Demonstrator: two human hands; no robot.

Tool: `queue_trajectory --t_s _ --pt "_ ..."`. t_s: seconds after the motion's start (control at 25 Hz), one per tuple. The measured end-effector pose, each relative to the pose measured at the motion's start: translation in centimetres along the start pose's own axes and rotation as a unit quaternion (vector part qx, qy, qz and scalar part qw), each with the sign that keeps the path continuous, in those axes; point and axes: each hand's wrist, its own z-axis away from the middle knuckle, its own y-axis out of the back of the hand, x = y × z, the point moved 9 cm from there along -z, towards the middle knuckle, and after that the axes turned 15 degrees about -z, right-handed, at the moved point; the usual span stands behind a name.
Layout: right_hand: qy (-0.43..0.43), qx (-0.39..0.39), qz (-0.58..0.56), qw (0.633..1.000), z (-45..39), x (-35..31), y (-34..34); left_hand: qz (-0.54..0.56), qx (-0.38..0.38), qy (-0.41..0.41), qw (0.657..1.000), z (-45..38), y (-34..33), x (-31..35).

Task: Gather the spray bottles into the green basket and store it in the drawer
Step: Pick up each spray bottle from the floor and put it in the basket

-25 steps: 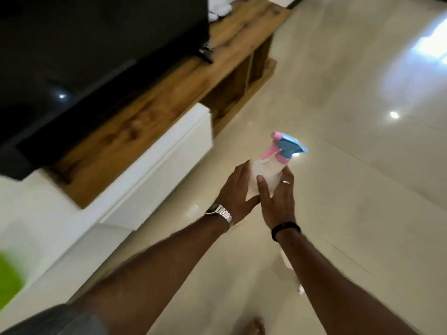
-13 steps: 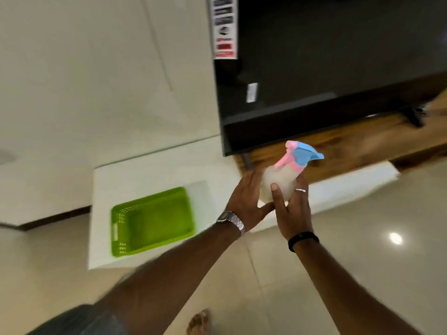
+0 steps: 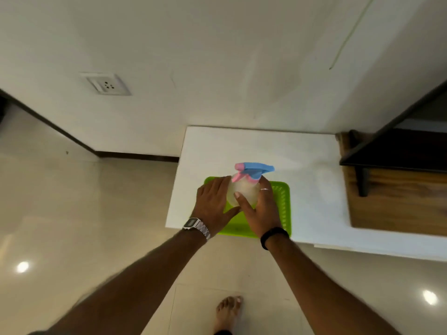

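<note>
- Since half a second ago, our view has swung left: the green basket [image 3: 281,204], then at lower left of the frame, now sits at centre, directly under the spray bottle [image 3: 243,189], and the dark screen has slid off to the right edge.
- We clamp the bottle between both palms, left hand [image 3: 212,201] on its left side, right hand [image 3: 262,209] on its right, thumb across the front.
- We hold it above the basket, which rests on the white cabinet top [image 3: 314,170]; whether it touches the basket floor we cannot tell.
- Its long axis stands roughly upright, and the blue nozzle points toward the right of the frame.
- We judge this the loading step; next we should lower it, let go, and perhaps lay it flat so the drawer can shut.
</note>
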Motion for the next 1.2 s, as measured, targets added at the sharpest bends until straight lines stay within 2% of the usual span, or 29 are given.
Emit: queue_trajectory --t_s 0.12,0.2,0.28,0.44,0.8,1.0,1.2 --pt "-0.027 -0.028 0.046 0.998 -0.5 2.8 -4.1 -0.047 0.001 -0.024 0.999 0.9 -1.8 -3.8" --pt "-0.036 -0.037 0.068 0.996 -0.8 4.0 -5.8 -0.048 -0.032 -0.040 0.998 1.8 -3.6 -5.4" --pt "-0.034 -0.038 0.087 0.995 -1.0 4.8 -6.9 -0.038 -0.074 -0.030 0.996 2.8 -5.8 -6.7" --pt "-0.026 -0.028 0.116 0.993 -1.1 6.4 -8.0 -0.016 -0.111 0.005 0.994 4.0 -8.5 -8.2" --pt "-0.015 -0.018 0.098 0.995 -2.4 6.7 -8.2 0.000 -0.113 0.027 0.993 3.9 -9.3 -8.6" --pt "-0.051 -0.018 0.079 0.995 -1.3 5.8 -6.0 0.005 -0.099 0.049 0.994 4.1 -9.1 -8.8" --pt "0.028 0.044 0.076 0.996 8.6 3.7 2.6 0.017 -0.065 0.131 0.989 9.9 -7.9 -6.5"
